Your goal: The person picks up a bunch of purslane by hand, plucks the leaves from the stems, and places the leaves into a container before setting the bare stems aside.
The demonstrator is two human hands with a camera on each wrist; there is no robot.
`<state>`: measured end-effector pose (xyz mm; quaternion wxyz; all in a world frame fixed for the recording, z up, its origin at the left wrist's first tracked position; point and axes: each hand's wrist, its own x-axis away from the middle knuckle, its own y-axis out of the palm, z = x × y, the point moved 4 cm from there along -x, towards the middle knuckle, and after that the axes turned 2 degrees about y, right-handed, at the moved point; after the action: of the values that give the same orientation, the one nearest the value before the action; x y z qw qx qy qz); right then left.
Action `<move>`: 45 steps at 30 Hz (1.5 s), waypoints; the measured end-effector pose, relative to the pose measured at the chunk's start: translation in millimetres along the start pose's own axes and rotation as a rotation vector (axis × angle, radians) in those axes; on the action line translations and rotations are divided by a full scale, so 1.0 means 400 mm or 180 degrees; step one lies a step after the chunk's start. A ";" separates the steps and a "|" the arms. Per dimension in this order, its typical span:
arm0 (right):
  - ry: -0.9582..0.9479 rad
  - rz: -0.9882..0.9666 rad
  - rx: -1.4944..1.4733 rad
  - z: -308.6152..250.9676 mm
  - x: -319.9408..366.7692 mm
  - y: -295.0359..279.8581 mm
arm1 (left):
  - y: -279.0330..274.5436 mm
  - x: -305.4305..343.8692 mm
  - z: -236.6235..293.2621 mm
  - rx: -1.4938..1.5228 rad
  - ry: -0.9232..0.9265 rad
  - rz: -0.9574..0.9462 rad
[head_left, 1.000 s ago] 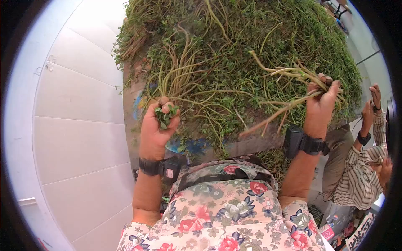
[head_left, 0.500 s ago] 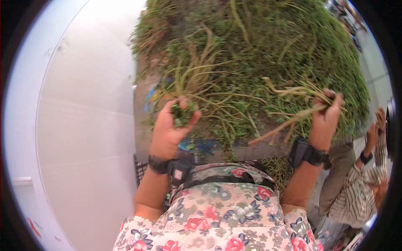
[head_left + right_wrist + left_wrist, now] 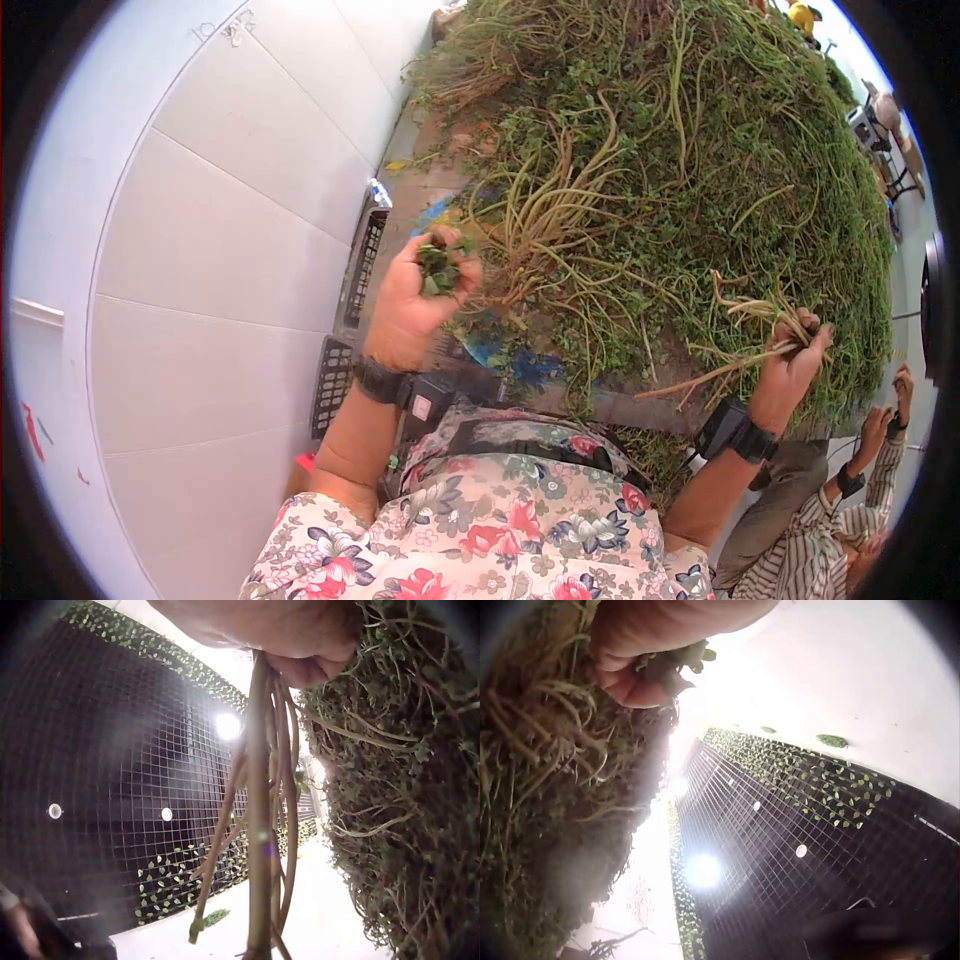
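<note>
In the head view my left hand point(image 3: 420, 300) curls round a small clump of green leaves point(image 3: 438, 268) at the table's left part. The left wrist view has the same leaves point(image 3: 676, 666) between the fingers and palm. My right hand point(image 3: 788, 378) grips a bundle of long bare stems point(image 3: 765, 308) whose ends point left. Those stems point(image 3: 259, 795) hang from the right hand point(image 3: 277, 630) in the right wrist view. Between and beyond both hands lies a large heap of green stemmed plants point(image 3: 680, 190), with a tangle of pale stems point(image 3: 560, 215) near the left hand.
Black plastic crates point(image 3: 330, 385) stand between the table's left edge and a white wall point(image 3: 210, 250). At the lower right is another person in a striped shirt point(image 3: 820, 535). More plants point(image 3: 655, 460) lie below the table's front edge.
The head view has swung, so the table and heap appear farther right and lower, and more crate shows. Both hands keep hold of their leaves and stems.
</note>
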<state>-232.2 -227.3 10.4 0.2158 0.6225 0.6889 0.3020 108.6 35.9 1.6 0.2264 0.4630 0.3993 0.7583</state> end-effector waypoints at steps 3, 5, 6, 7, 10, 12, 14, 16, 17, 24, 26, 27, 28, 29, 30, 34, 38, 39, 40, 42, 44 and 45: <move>-0.0183 0.0329 0.0488 0.018 0.006 0.011 | -0.061 -0.009 0.089 0.0087 0.0412 0.0288; -0.0432 0.0207 0.1098 0.028 0.012 0.002 | -0.093 -0.011 0.146 0.0132 0.0597 0.0274; -0.0477 0.0121 0.1242 0.034 0.008 -0.007 | -0.110 -0.011 0.178 0.0139 0.0708 0.0340; -0.0525 0.0037 0.1383 0.039 0.005 -0.016 | -0.134 -0.010 0.214 0.0152 0.0828 0.0417; -0.0664 -0.0349 0.2087 0.053 0.007 -0.017 | -0.197 -0.007 0.317 0.0236 0.0909 0.0284; -0.1022 -0.0423 0.2945 0.068 0.037 0.044 | -0.248 -0.008 0.384 0.0121 0.1106 0.0529; -0.0639 -0.0617 0.2114 0.087 0.007 0.011 | -0.297 0.004 0.443 0.0112 0.1388 0.0783; -0.0252 -0.0624 0.1327 0.103 -0.004 0.007 | -0.323 0.015 0.477 0.0015 0.1554 0.0963; -0.0384 -0.0610 0.1725 0.101 -0.002 0.005 | -0.339 0.015 0.492 0.0035 0.1606 0.1043; -0.0379 -0.0499 0.1868 0.107 0.001 0.005 | -0.407 -0.060 0.635 -0.0431 0.1775 0.1021; -0.0310 -0.0505 0.1834 0.103 -0.019 -0.025 | -0.453 -0.109 0.692 -0.1213 0.1743 0.0815; -0.0246 -0.0494 0.1683 0.104 -0.016 -0.021 | -0.464 -0.105 0.686 -0.1341 0.1746 0.1300; -0.0183 -0.0480 0.1531 0.106 -0.013 -0.017 | -0.470 -0.103 0.677 -0.1476 0.1749 0.1779; -0.0028 -0.0426 0.1035 0.109 -0.012 -0.013 | -0.476 -0.098 0.671 -0.1608 0.1745 0.2247; 0.0131 -0.0365 0.0536 0.114 -0.006 0.000 | -0.476 -0.092 0.660 -0.1566 0.1593 0.2048; 0.0074 -0.0102 0.0841 0.126 0.029 0.063 | -0.432 -0.072 0.594 -0.2236 0.1349 0.1772; 0.0218 -0.0558 0.0476 0.172 0.054 0.196 | -0.263 -0.031 0.531 -0.3230 0.1487 0.0811; 0.0241 -0.0768 0.0489 0.188 0.070 0.245 | -0.210 -0.023 0.505 -0.3461 0.1552 0.0440; 0.0407 -0.0652 0.0611 0.202 0.115 0.309 | -0.154 -0.013 0.474 -0.3688 0.1604 0.0042; -0.0063 -0.1253 0.1967 0.246 0.153 0.365 | -0.035 0.024 0.377 -0.3952 0.1829 -0.1036; -0.1380 -0.1963 0.4074 0.289 0.232 0.438 | 0.078 0.074 0.260 -0.4558 0.1836 -0.1499; -0.1887 -0.2321 0.4858 0.307 0.277 0.459 | 0.110 0.089 0.200 -0.4853 0.1842 -0.1774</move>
<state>-30.3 -91.9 55.9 -0.0052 0.3915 0.7732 -0.4988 163.5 67.5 76.4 0.5427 -0.1417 -0.0777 0.8242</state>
